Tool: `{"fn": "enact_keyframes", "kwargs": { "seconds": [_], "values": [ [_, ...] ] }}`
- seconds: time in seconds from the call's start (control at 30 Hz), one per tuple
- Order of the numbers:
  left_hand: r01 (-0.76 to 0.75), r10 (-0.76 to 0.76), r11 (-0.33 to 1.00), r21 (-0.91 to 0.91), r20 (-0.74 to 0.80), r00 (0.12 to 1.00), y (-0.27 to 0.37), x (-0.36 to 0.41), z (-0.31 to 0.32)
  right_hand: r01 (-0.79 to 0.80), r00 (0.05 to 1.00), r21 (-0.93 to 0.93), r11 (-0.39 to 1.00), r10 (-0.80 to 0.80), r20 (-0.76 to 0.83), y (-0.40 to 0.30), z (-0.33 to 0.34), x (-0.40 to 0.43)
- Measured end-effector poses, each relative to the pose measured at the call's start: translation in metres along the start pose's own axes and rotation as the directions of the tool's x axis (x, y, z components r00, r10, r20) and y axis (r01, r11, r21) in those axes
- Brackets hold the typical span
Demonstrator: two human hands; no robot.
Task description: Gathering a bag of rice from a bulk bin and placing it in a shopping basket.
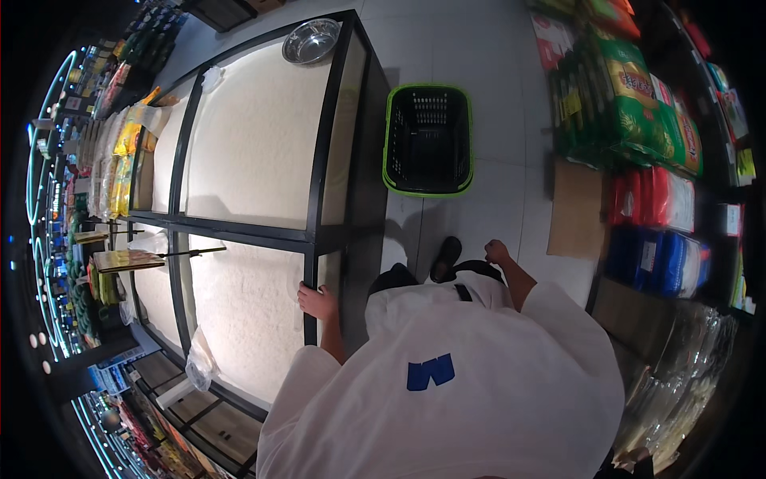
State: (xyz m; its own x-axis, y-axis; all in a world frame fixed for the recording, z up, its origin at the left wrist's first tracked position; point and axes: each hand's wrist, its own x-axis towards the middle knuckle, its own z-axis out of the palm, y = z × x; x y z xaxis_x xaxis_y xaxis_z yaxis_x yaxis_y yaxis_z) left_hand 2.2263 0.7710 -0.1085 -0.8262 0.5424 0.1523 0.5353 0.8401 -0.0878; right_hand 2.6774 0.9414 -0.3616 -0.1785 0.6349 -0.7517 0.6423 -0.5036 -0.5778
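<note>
My left hand [318, 302] curls over the black metal frame [310, 272] of a large display bin, at its near right edge. Beneath that frame lies a broad pale bed of what looks like rice [248, 299]; a second section of pale grain [254, 138] adjoins it farther ahead. A steel bowl [310, 42] rests at the far right corner of the bin. Beside my right thigh hangs my right hand [495, 252], its fingers curled, with nothing seen in them. On the floor ahead stands a black shopping basket [428, 141] with a green rim, and no goods show inside.
Stacked green packages [640, 114], red packs [652, 197] and blue packs [658, 260] line the right side, near a cardboard sheet [575, 209]. Clear plastic bags [202, 359] hang on the bin. A sign on a black rod [194, 252] juts over the grain.
</note>
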Motion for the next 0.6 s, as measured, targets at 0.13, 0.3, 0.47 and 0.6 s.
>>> {"fn": "enact_keyframes", "kwargs": {
  "seconds": [0.13,0.3,0.47,0.6],
  "values": [
    [-0.014,0.011,0.998,-0.062,-0.048,0.999,0.026,0.0,-0.007,-0.117,0.992,-0.027,0.993,0.118,0.035,0.005,-0.028,-0.001],
    [-0.179,0.18,0.983,-0.031,0.028,0.983,0.123,0.017,-0.021,0.135,0.99,-0.251,0.958,-0.123,0.066,0.006,-0.026,0.016],
    [-0.319,0.321,0.943,-0.1,0.008,0.947,0.21,0.088,-0.008,0.031,0.999,-0.079,0.996,-0.033,-0.02,0.014,-0.02,0.054],
    [-0.354,0.355,0.934,-0.044,0.02,0.935,0.272,0.168,0.009,-0.083,0.996,-0.015,0.996,0.083,-0.03,-0.025,-0.051,0.084]
  ]
}}
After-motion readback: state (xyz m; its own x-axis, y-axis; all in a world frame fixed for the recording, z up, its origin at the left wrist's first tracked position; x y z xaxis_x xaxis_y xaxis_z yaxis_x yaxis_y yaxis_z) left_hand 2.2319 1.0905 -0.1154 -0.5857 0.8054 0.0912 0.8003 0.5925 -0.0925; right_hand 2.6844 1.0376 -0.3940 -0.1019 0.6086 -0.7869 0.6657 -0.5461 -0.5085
